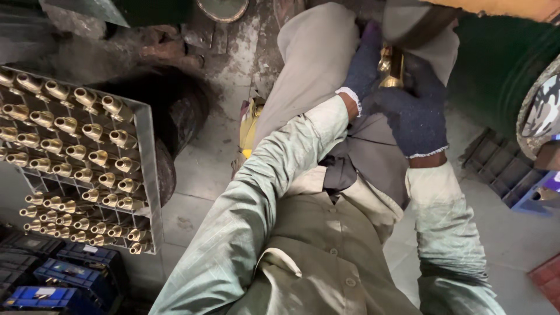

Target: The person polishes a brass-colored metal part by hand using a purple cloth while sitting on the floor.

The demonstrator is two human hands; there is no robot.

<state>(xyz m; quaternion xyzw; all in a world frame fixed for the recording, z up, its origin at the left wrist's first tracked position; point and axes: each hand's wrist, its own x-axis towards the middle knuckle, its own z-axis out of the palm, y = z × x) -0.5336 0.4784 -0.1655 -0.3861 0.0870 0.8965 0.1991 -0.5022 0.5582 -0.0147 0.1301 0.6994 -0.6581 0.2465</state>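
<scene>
Up top in the head view, both gloved hands are meeting on one brass fitting (392, 69), right under a spinning-looking round wheel (415, 24) on a green machine (501, 64). Left hand (361, 65), dark blue knit glove, is wrapping the fitting from the left side, fingers closed on it. Right hand (417, 114), same glove, is cupping it from below and right, also clamped on. Only a sliver of brass is showing between the gloves.

Counts: one fitting in hand; two gloves; one metal grid tray (146, 146) at left, holding rows of brass fittings (87, 157), roughly fifty showing, exact count unclear since the left edge is cutting them off. Each is sitting tilted in its own cell. Tray is well apart from the hands.

Blue plastic crates (76, 277) are stacking under the tray, at least three showing. More crates (513, 175) are sitting at right, one dark, one blue.

Floor (204, 169) is grey concrete, stained and dusty. A yellow rag-like item (249, 131) is lying beside the person's leg.
</scene>
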